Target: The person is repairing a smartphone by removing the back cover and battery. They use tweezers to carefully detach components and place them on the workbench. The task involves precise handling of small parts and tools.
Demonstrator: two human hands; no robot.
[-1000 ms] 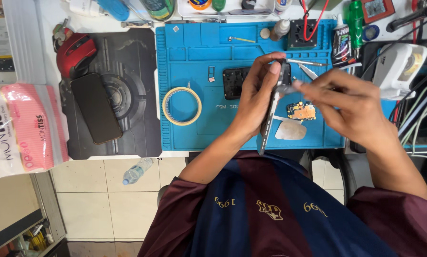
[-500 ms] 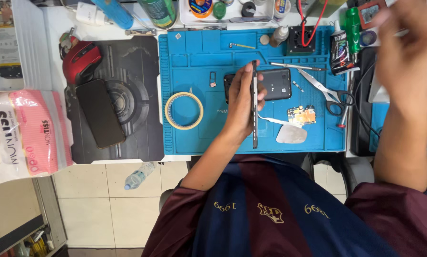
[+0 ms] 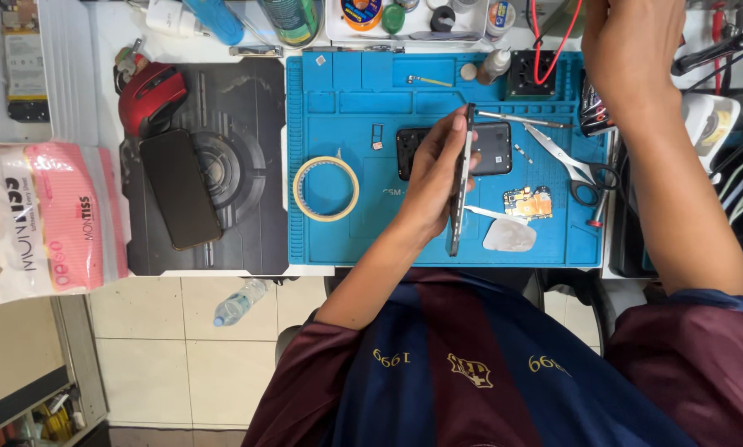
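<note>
Head view: a workbench seen from above, the person's two arms reaching onto it.
Far left edge: a pink-and-white plastic packet [image 3: 45, 219] hangs over the bench's left edge.
Dark mat: a black mat [image 3: 239, 240] covers the left part of the bench; a red mouse [image 3: 150, 95] sits at its top left corner and a dark phone [image 3: 179, 189] lies face down just below it.
Blue mat: a blue work mat [image 3: 347, 240] takes the middle of the bench; a ring of tape [image 3: 326, 188] lies near its left edge.
Left hand: the left hand [image 3: 433, 178] is closed around a thin phone frame [image 3: 459, 186], held on edge, thumb on one side and fingers on the other, above the middle of the blue mat.
Beneath it: a dark phone back [image 3: 491, 147] lies flat, touching the mat, partly hidden by the hand.
Loose parts: a small orange circuit board [image 3: 527, 201] and a pale pick [image 3: 510, 236] lie toward the mat's near right corner; scissors [image 3: 572, 161] rest by its right edge.
Right hand: the right hand [image 3: 628, 58] is raised at the bench's far right corner; only its back shows, so I cannot tell its grip.
Step in hand: likely disassembly, the frame steadied while the other hand fetches something.
Next move calls for: a steady hold on the frame's edges.
</note>
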